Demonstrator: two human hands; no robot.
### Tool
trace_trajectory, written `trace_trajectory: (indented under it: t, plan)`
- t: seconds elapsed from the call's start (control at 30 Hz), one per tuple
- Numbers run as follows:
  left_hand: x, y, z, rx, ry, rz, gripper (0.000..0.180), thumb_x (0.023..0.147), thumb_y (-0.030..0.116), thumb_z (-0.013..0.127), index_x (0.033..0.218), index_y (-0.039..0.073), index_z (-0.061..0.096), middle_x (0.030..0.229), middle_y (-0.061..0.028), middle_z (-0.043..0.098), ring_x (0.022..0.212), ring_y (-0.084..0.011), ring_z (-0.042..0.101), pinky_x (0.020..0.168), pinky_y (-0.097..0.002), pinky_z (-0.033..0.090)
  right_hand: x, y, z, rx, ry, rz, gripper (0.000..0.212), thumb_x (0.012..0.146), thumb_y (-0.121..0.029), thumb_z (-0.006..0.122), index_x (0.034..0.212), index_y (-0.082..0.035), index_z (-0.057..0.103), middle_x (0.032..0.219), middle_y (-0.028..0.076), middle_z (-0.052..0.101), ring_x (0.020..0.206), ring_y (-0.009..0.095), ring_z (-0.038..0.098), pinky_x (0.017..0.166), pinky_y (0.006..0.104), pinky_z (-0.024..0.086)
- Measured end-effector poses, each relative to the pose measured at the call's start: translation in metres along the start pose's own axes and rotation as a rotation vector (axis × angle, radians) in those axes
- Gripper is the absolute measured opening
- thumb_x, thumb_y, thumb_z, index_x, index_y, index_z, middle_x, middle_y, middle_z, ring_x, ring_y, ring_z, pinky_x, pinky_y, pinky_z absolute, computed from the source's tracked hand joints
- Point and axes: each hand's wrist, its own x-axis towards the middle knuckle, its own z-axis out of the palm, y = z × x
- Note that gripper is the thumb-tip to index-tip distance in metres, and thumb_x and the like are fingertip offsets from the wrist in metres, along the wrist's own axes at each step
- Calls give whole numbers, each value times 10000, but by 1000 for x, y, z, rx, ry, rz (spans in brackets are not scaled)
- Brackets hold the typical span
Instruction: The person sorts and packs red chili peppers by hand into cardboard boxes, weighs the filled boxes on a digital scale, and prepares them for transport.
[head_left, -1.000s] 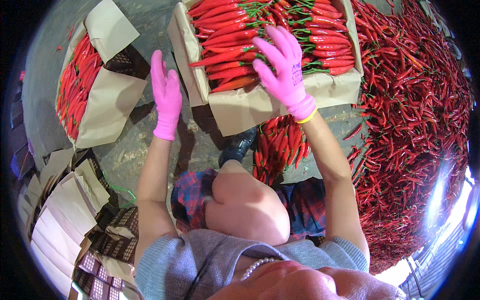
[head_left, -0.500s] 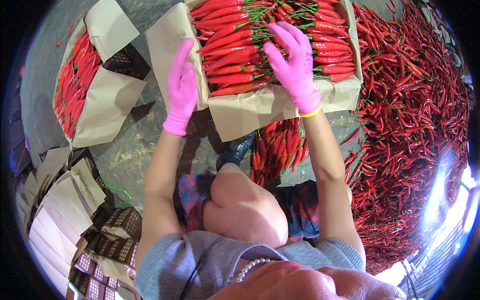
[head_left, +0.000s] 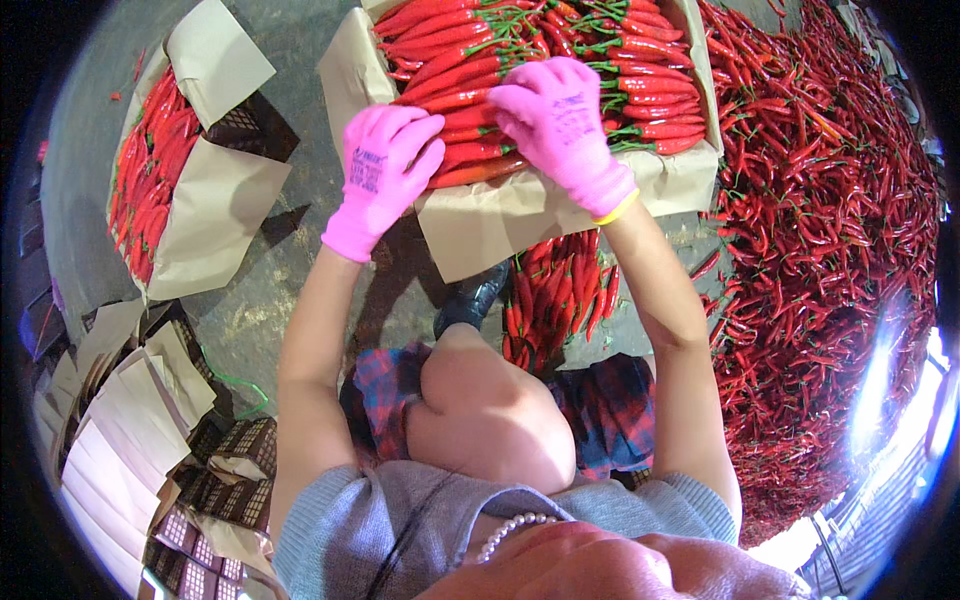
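Long red chili peppers (head_left: 455, 75) lie in rows inside a paper-lined box (head_left: 707, 100), green stems meeting around its middle. My left hand (head_left: 385, 175), in a pink glove, is at the box's near left edge. Its fingers curl round the pepper tips of the left row. My right hand (head_left: 560, 125), also in a pink glove, bends its fingers down at the stem ends of that row. The right fingertips are partly hidden behind the hand. Brown lining paper (head_left: 500, 225) hangs over the near side of the box.
Loose chili peppers (head_left: 820, 240) form a large heap on the right. A smaller pile of chili peppers (head_left: 555, 295) lies below the box, near my shoe (head_left: 470, 300). Another filled box (head_left: 155, 170) stands left. Paper sheets (head_left: 125, 420) and brown plastic crates (head_left: 235, 470) sit lower left.
My left hand has moved from upright beside the box onto the pepper tips, its fingers now curled. My right hand has shifted slightly left and bent its fingers down.
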Motion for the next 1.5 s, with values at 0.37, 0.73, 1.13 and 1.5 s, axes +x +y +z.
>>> trace_trajectory:
  t: [0.37,0.73,1.13,1.5]
  plan:
    - [9,-5,11,71,-87,-44,236,834,192,690,1057,115,689,1010,-50,653,969,-266,585,914,-410,416,-21,-2,-4,-95,-75,78,226,689,-189,760,889,-198,655,975,-4,569,995,240,539,911,450,354]
    - [-9,21,-6,-24,43,-80,285,793,120,711,1075,87,681,987,-73,664,966,-284,592,902,-417,430,-18,-17,7,-88,-29,148,167,719,-310,721,786,-172,654,975,20,538,968,254,507,878,460,348]
    - [-51,25,-29,-669,266,-728,140,927,105,622,1050,44,652,936,-47,646,874,-128,602,844,-274,484,-14,-26,-38,221,-48,147,319,778,-326,745,1023,-125,708,951,50,584,936,249,539,842,393,396]
    - [-51,36,-32,-506,107,-671,301,940,136,622,1223,34,641,1017,-22,678,782,-57,568,717,-230,478,-29,-13,8,-199,-356,221,278,788,-351,708,995,-178,642,954,41,569,958,261,541,820,433,380]
